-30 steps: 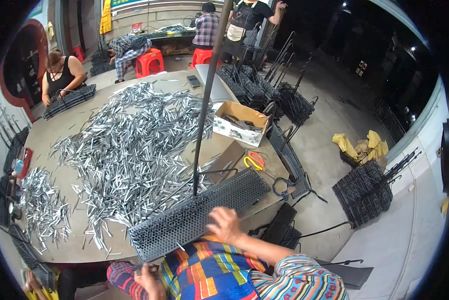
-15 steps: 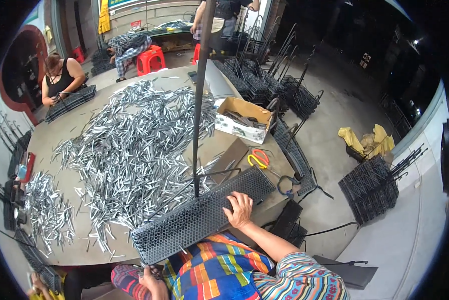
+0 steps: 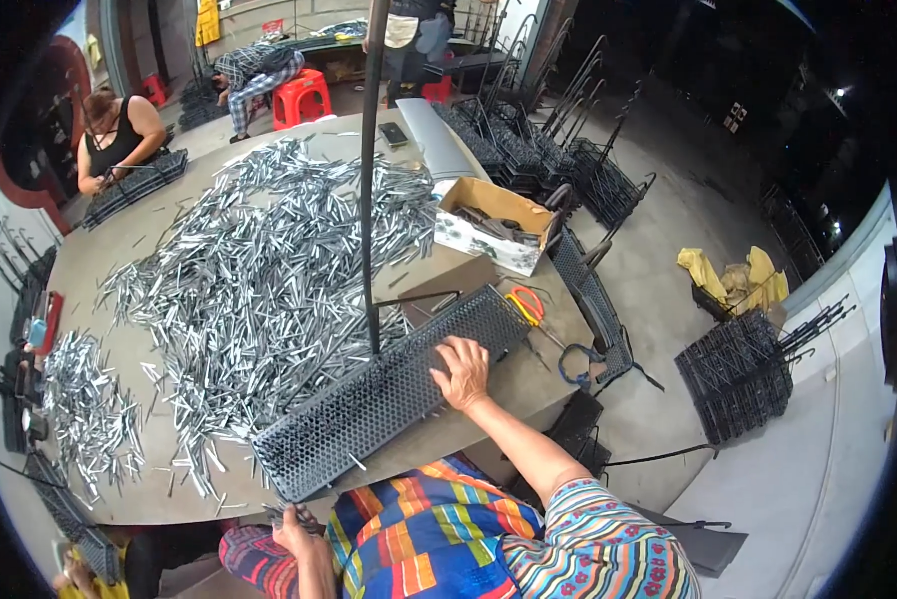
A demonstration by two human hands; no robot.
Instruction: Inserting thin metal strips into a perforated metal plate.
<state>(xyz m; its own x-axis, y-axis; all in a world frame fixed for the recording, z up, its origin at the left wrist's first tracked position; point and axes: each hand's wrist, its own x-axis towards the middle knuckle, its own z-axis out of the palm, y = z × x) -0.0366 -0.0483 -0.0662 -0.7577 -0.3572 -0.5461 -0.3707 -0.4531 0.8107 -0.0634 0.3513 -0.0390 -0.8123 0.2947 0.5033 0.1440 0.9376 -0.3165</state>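
Observation:
A long black perforated metal panel [image 3: 389, 389] lies slanting across the near edge of the table, with an upright black rod [image 3: 369, 200] rising from its far side. My right hand [image 3: 461, 371] rests on the panel's right half, fingers spread and bent over the mesh. Below the panel's left end, my left hand [image 3: 297, 529] is closed on a small bunch of grey strips, partly hidden by the fingers. A big heap of short silvery metal strips [image 3: 259, 290] covers the table behind the panel. One pale strip sticks out at the panel's near edge.
An open cardboard box [image 3: 496, 225] with dark pieces stands beyond the panel. Scissors with red and yellow handles [image 3: 525, 304] lie at its right end. Black racks [image 3: 736, 374] are stacked on the floor at right. Another person [image 3: 119, 150] works on a rack at far left.
The panel has shifted a little left and now lies lower against the table, its rod moving left too. My right hand has moved left and up with it. The left hand still holds its bunch.

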